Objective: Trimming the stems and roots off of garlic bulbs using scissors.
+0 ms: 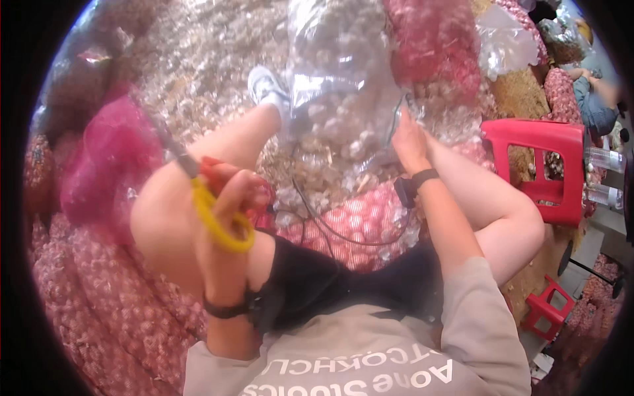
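Note:
My left hand [238, 198] is closed on a pair of scissors [220, 228] with one yellow and one orange-red handle loop. Their blades point up and to the left, smeared by motion. Between my legs stands a large clear plastic bag [333, 72], with pale garlic showing in and around it. My right hand [411, 142] is closed at the bag's right side. A thin dark-green edge shows at its fingertips; what exactly the fingers grip is partly hidden. Below the bag, a pink mesh sack of garlic [360, 221] lies in front of my lap, with a dark cord [323, 234] across it.
Loose garlic [205, 59] covers the ground ahead. A bright pink bag [109, 162] lies left, above mesh sacks of garlic [99, 297]. Another red mesh sack [436, 46] stands beyond the clear bag. Red plastic stools [571, 171] stand right; a person [591, 99] is at far right.

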